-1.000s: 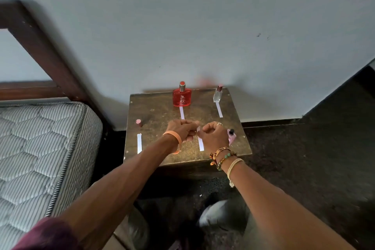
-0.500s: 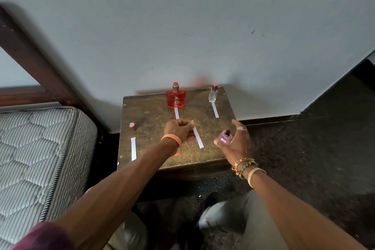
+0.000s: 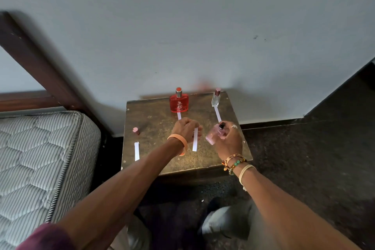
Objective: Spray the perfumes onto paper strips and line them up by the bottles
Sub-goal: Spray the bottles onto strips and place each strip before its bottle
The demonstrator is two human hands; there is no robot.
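1. The thin white paper strip [image 3: 195,142] looked very light and bendy. It could flop or blow away, so the best place to hold it was one end, with a soft pinch.
2. The left hand [image 3: 185,131] held it that way. Its grip was pinched together on the far end of the strip. The rest of the strip ran toward the near side, over the middle of the worn brown counter [image 3: 154,124]. I could not tell if the near end touched the counter.
3. The small pink glass perfume bottle [image 3: 214,138] looked hard, smooth and easy to break. It could slip, so it was best held round its body, leaving the top free to push.
4. The right hand [image 3: 228,144] had its grip wrapped round the bottle's body. The bottle was tilted, just right of the strip. Its black spray top [image 3: 221,126] showed bare.
5. At the far side stood a red square glass bottle [image 3: 179,103] and a little clear glass bottle [image 3: 215,100]. A short white strip [image 3: 179,115] lay by the red one, and a long white strip [image 3: 217,114] lay by the clear one.
6. On the left sat a small pink cap [image 3: 135,130], with a spare white strip [image 3: 137,151] near it.
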